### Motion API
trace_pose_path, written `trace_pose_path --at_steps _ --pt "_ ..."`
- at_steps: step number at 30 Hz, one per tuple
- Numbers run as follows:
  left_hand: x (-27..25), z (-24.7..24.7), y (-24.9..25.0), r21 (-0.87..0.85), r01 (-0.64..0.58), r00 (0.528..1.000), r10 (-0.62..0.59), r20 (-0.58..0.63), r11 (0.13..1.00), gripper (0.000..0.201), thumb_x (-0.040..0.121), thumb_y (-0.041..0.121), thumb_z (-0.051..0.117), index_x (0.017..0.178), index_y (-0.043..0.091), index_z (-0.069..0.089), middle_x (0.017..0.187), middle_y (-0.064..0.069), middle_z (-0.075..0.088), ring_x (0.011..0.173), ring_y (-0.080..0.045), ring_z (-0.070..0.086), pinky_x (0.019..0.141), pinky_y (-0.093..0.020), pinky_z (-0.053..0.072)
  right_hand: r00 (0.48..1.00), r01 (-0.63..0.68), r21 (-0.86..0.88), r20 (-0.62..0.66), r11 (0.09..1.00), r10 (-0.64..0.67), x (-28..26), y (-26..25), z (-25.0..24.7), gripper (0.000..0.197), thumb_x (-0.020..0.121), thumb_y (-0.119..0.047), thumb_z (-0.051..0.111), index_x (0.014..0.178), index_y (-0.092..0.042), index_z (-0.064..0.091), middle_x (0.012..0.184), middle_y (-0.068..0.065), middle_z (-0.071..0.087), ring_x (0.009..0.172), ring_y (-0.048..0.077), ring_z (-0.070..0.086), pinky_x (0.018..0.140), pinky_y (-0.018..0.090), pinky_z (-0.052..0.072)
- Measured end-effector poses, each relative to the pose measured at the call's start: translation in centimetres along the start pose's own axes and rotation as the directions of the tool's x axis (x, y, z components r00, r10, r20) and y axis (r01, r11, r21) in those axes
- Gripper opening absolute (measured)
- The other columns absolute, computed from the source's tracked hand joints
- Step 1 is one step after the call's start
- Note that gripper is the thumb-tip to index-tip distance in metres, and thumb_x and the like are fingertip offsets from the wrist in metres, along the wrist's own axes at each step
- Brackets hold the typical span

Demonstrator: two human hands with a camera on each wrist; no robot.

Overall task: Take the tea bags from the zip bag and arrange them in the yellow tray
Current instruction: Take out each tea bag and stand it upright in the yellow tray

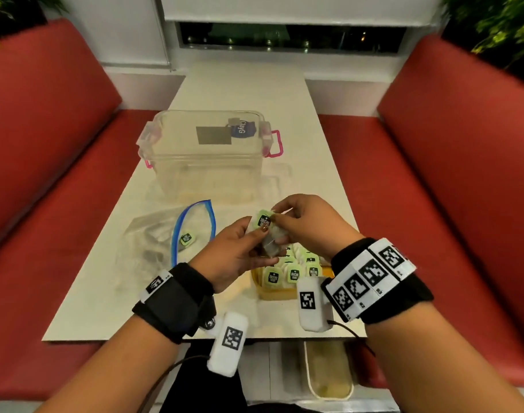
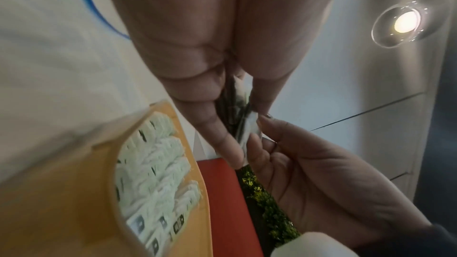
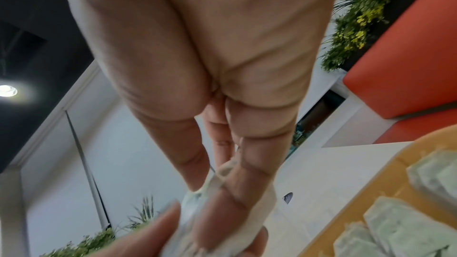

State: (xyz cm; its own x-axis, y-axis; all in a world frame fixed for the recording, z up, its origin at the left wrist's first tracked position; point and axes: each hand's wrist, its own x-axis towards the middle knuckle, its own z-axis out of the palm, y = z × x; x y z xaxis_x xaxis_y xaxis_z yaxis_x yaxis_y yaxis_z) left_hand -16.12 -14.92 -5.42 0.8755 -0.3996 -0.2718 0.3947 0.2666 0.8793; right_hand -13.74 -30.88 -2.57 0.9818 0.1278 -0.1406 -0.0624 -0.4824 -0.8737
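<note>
Both hands hold a small bunch of tea bags (image 1: 269,236) above the table, just over the far end of the yellow tray (image 1: 280,293). My left hand (image 1: 239,248) grips the white bags from below (image 2: 243,132). My right hand (image 1: 299,222) pinches the green tag (image 1: 265,220) at the top (image 3: 226,169). The tray holds several tea bags with green tags (image 1: 293,272) in rows (image 2: 153,165) (image 3: 408,220). The clear zip bag (image 1: 168,234) with a blue seal lies open to the left, one tea bag tag (image 1: 186,238) showing inside.
A clear plastic box (image 1: 207,153) with pink latches stands behind the hands mid-table. Red bench seats (image 1: 433,204) flank the white table (image 1: 105,293). Its near edge runs just below my wrists.
</note>
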Motion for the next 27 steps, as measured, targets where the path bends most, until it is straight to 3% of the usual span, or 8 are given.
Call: trace_pose_path --at_steps 5,8,12,16,19,22,25,27 --pt "1.6 1.0 -0.8 -0.067 0.024 0.999 -0.026 -0.028 0.997 0.013 0.100 0.008 0.043 0.103 0.008 0.055 0.099 -0.016 0.068 0.085 -0.027 0.069 0.066 -0.028 0.059 0.999 0.027 -0.041 -0.038 0.999 -0.028 -0.5 1.3 -1.9 0.017 0.086 -0.019 0.063 0.103 -0.018 0.067 0.093 0.003 0.067 0.080 0.019 0.068 0.070 0.038 0.058" --pt "2.2 1.6 -1.1 -0.042 0.018 0.999 -0.020 -0.030 0.999 0.014 0.100 0.009 0.043 0.102 0.009 0.058 0.096 -0.012 0.069 0.082 -0.022 0.070 0.067 -0.028 0.059 0.997 0.027 -0.093 -0.065 0.995 -0.033 -0.9 2.1 -2.7 0.013 0.082 -0.016 0.070 0.095 -0.015 0.069 0.083 0.003 0.067 0.063 0.009 0.059 0.063 0.029 0.054" --pt "2.8 1.9 -1.2 -0.035 0.027 0.999 -0.027 -0.017 0.999 0.016 0.101 0.010 0.043 0.105 0.010 0.058 0.102 -0.014 0.066 0.084 -0.020 0.070 0.068 -0.029 0.060 0.998 0.000 -0.010 -0.056 1.000 -0.001 -1.2 2.8 -3.5 0.009 0.084 -0.005 0.068 0.092 -0.007 0.068 0.071 0.006 0.066 0.054 0.008 0.059 0.056 0.022 0.051" --pt "3.5 1.7 -1.3 -0.099 0.069 0.995 -0.076 -0.068 0.993 0.012 0.101 0.016 0.044 0.099 0.010 0.054 0.105 -0.019 0.057 0.088 -0.026 0.067 0.068 -0.031 0.060 0.997 0.061 0.028 -0.044 0.998 -0.060 -1.7 2.7 -4.5 0.009 0.083 -0.002 0.068 0.086 -0.010 0.069 0.073 0.011 0.067 0.061 0.013 0.061 0.065 0.035 0.056" --pt "3.8 1.5 -1.3 -0.114 0.105 0.991 -0.114 -0.073 0.988 0.013 0.103 0.016 0.042 0.108 0.008 0.050 0.100 -0.017 0.066 0.079 -0.024 0.072 0.063 -0.029 0.060 0.991 0.126 0.085 -0.050 0.988 -0.122 -2.0 2.3 -5.3 0.015 0.079 0.006 0.066 0.082 -0.008 0.069 0.082 0.018 0.071 0.071 0.029 0.066 0.076 0.047 0.055" --pt "3.7 1.4 -1.1 -0.171 0.151 0.988 -0.153 0.001 0.974 0.015 0.101 0.016 0.041 0.109 0.009 0.053 0.101 -0.016 0.069 0.076 -0.024 0.071 0.061 -0.028 0.060 0.986 0.164 0.182 -0.041 0.970 -0.159 -2.1 1.9 -5.4 0.023 0.074 0.008 0.066 0.073 -0.014 0.069 0.089 0.014 0.073 0.087 0.041 0.067 0.076 0.053 0.054" --pt "3.5 1.6 -0.8 -0.260 0.162 0.986 -0.149 0.070 0.952 0.020 0.100 0.019 0.043 0.113 0.009 0.053 0.103 -0.014 0.070 0.082 -0.026 0.071 0.062 -0.028 0.060 0.984 0.179 0.096 -0.024 0.979 -0.178 -2.0 2.0 -5.2 0.023 0.074 0.011 0.063 0.074 -0.011 0.070 0.096 0.003 0.072 0.091 0.016 0.068 0.076 0.029 0.056" --pt "3.3 1.7 -0.6 -0.276 0.155 0.986 -0.131 0.104 0.949 0.023 0.096 0.023 0.048 0.113 0.010 0.055 0.104 -0.014 0.071 0.084 -0.025 0.072 0.064 -0.028 0.060 0.982 0.184 0.003 -0.034 0.983 -0.183 -2.0 2.0 -5.1 0.023 0.072 0.011 0.063 0.075 -0.011 0.071 0.098 -0.004 0.069 0.091 0.008 0.066 0.073 0.018 0.052"
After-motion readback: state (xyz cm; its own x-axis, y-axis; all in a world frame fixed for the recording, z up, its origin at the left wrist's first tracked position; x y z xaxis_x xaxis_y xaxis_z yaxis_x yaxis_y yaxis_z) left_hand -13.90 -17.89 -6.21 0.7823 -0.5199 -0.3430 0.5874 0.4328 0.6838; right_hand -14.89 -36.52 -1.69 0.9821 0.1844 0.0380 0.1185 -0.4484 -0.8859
